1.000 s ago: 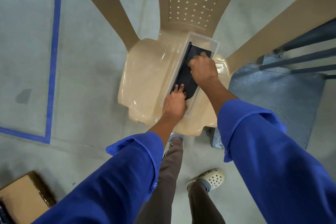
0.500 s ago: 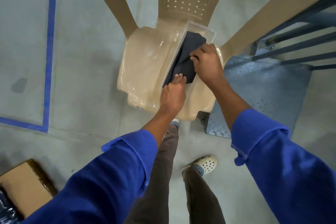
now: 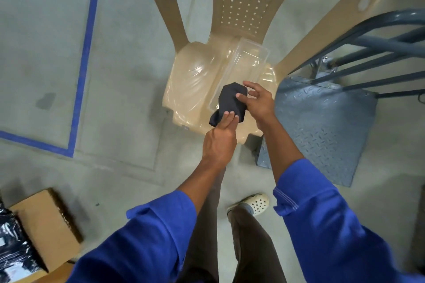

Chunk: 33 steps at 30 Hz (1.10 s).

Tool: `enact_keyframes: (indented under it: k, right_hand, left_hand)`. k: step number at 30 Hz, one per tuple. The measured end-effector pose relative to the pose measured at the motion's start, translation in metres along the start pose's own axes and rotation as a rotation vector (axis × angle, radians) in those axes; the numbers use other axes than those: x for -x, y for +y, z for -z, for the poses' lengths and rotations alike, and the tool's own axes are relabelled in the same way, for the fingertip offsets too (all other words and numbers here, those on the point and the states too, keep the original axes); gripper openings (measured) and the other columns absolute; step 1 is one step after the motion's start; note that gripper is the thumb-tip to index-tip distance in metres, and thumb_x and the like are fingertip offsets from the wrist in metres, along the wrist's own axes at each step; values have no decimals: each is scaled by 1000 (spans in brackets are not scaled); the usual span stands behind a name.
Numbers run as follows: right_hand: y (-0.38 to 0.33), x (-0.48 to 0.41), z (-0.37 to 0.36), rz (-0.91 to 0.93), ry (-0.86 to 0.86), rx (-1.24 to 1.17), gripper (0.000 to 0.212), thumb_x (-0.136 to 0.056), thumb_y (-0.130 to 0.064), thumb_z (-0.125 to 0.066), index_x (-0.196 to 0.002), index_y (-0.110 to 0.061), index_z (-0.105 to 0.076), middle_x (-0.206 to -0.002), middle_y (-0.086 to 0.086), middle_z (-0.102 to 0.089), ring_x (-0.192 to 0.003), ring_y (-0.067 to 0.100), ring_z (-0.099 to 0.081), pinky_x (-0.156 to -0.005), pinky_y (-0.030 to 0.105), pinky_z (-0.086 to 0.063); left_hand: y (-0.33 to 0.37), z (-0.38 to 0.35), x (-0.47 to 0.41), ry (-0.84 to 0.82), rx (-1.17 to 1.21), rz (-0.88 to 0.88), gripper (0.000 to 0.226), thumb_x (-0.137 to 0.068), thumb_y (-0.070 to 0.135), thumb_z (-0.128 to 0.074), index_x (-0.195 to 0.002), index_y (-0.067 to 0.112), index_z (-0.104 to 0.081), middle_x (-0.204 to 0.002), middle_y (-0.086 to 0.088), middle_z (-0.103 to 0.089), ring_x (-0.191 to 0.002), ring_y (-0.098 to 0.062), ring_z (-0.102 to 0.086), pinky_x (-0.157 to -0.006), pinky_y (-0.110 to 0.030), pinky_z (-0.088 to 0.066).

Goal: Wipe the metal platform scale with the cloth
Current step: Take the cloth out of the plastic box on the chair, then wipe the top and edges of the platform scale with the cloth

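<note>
A dark folded cloth [image 3: 231, 103] is held up between both hands, above the near end of a clear plastic tray [image 3: 249, 58] that lies on a beige plastic chair [image 3: 195, 85]. My left hand [image 3: 220, 142] pinches the cloth's lower edge with its fingertips. My right hand [image 3: 257, 101] holds the cloth's right side with thumb and fingers, other fingers spread. The metal platform scale [image 3: 322, 126], blue-grey checker plate, lies on the floor right of the chair, apart from both hands.
Blue-grey metal rails [image 3: 368, 53] rise behind the scale. A cardboard box [image 3: 43, 225] with a shiny dark bag sits at lower left. Blue tape lines [image 3: 82, 64] mark the grey floor. My legs and a white clog [image 3: 255, 203] are below.
The cloth has come out of the clear tray, lifted toward me by both hands and bunched up. The tray now stands empty on the chair seat.
</note>
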State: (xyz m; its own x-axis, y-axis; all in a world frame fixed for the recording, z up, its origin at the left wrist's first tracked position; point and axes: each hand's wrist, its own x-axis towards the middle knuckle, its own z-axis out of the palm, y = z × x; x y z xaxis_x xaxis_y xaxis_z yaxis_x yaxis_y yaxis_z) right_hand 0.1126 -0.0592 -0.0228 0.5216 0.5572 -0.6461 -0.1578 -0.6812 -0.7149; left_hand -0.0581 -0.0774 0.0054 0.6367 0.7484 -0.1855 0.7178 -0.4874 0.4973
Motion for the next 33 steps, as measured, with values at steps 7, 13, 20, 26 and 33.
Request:
enact_keyframes:
  k: [7, 13, 20, 26, 33]
  right_hand:
    - [-30, 50, 25, -92, -251, -124, 68, -79, 6, -85, -134, -29, -68, -134, 5, -58, -127, 25, -58, -102, 47, -58]
    - [-34, 110, 74, -13, -56, -3, 66, -77, -5, -90, -138, -11, -67, -132, 3, -68, -118, 17, -66, -106, 36, -55]
    - [-35, 199, 171, 165, 100, -31, 52, -85, 0, -81, -134, -14, -71, -131, 3, -71, -117, 14, -67, -105, 34, -56]
    - [0, 306, 259, 345, 228, -138, 64, -83, 9, -77, -138, -22, -68, -136, -4, -66, -115, -4, -62, -97, 25, -58]
    - [48, 375, 326, 348, 364, -234, 62, -84, 15, -73, -137, -17, -67, -134, -4, -66, -108, -22, -58, -83, 13, -55]
  left_hand:
    - [44, 38, 80, -50, -83, -219, 80, -59, -16, -91, -134, -3, -69, -143, -19, -66, -132, -31, -65, -73, -33, -65]
    - [84, 60, 129, -54, -91, -306, 77, -53, -17, -90, -127, -1, -74, -137, -17, -70, -128, -30, -68, -80, -33, -65]
    - [153, 63, 163, 39, -117, -495, 63, -61, -21, -87, -120, 0, -78, -129, -17, -74, -122, -35, -71, -95, -42, -62]
    - [228, 49, 220, 34, -81, -695, 54, -70, -18, -84, -120, 2, -78, -131, -15, -74, -122, -44, -69, -91, -53, -64]
    - [293, 33, 242, -6, -65, -952, 49, -73, -7, -88, -120, 3, -78, -130, -15, -74, -121, -41, -71, -89, -51, -64]
